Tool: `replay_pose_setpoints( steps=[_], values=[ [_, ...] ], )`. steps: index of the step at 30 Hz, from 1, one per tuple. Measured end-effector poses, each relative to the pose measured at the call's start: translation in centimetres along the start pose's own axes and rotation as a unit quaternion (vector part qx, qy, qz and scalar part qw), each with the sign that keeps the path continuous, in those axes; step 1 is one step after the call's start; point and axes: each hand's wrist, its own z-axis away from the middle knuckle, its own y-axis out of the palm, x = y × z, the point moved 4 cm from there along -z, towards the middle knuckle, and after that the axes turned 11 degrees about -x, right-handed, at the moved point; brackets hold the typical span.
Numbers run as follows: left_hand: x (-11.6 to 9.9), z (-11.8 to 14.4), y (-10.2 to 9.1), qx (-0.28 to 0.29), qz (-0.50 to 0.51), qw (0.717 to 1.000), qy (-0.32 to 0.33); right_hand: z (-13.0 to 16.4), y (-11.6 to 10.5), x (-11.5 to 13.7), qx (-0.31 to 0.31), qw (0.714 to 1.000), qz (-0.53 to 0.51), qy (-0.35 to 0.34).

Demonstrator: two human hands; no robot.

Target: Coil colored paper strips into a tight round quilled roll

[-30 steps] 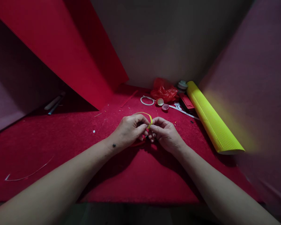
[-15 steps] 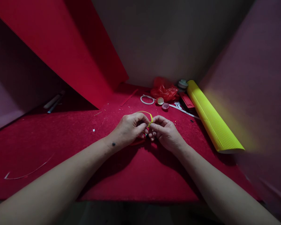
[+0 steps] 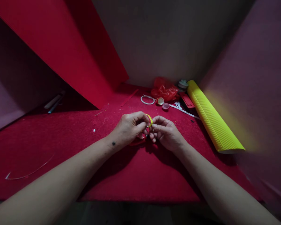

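Observation:
A narrow ridged yellow paper strip (image 3: 150,121) curves between my two hands, just above the middle of the red cloth (image 3: 140,178). My left hand (image 3: 133,125) is closed, its thumb and fingers pinching the strip from the left. From the right, my right hand (image 3: 165,129) pinches the strip's other side between thumb and forefinger. Under my left hand a red rounded object (image 3: 138,142) shows only in part; its kind is hidden. The strip's lower end disappears behind the fingers.
A large red sheet (image 3: 67,47) leans at back left. A yellow corrugated roll (image 3: 213,118) lies along the right. At the back are a red plastic bag (image 3: 164,89), a white coil (image 3: 147,100), two small round cups (image 3: 160,101) and a lidded jar (image 3: 183,84). Pens (image 3: 55,103) lie far left.
The yellow strip's loop has drawn in tighter, and its thin trailing part over my left hand no longer shows. Both hands stay in nearly the same place.

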Motion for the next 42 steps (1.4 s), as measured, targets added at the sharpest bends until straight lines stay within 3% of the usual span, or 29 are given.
replay_pose_setpoints(
  steps=[5, 9, 14, 19, 24, 26, 29, 32, 36, 38, 42],
  values=[
    [-0.2, -0.1, -0.3, -0.019, -0.007, 0.997, 0.076, -0.3, -0.1, -0.3, 0.004, 1.000, -0.022, 0.019],
    [-0.9, 0.0, -0.5, -0.032, -0.037, 0.988, 0.146, -0.2, 0.3, -0.4, 0.041, 0.998, -0.026, 0.049],
    [-1.8, 0.1, -0.5, -0.025, -0.044, 0.983, 0.174, 0.0, 0.4, -0.1, 0.056, 0.996, -0.041, 0.057],
    [-1.2, 0.0, -0.3, 0.000, -0.007, 0.988, 0.153, 0.0, 0.4, -0.1, 0.038, 0.997, -0.034, 0.057],
    [-1.0, 0.0, -0.5, -0.010, -0.016, 0.991, 0.131, 0.0, 0.3, -0.1, 0.011, 0.999, -0.019, 0.024],
    [-1.0, 0.0, -0.5, -0.006, -0.013, 0.995, 0.094, 0.1, 0.4, 0.0, 0.008, 1.000, -0.010, 0.003],
    [-0.7, -0.1, -0.6, 0.014, 0.014, 1.000, -0.020, 0.1, 0.4, 0.2, 0.018, 1.000, -0.001, -0.026],
    [-0.5, -0.3, -0.8, 0.057, 0.019, 0.994, -0.089, 0.0, 0.4, 0.4, 0.023, 0.999, -0.009, -0.038],
    [-0.1, -0.2, -0.8, 0.173, 0.030, 0.972, -0.154, -0.1, 0.2, 0.6, 0.028, 0.999, -0.021, -0.041],
    [-0.1, -0.2, -0.8, 0.198, 0.065, 0.966, -0.150, -0.1, 0.2, 0.8, 0.022, 0.999, -0.011, -0.045],
    [-0.5, -0.3, -1.0, 0.146, 0.042, 0.984, -0.092, 0.1, 0.3, 1.2, -0.001, 0.994, 0.063, -0.090]
  ],
)
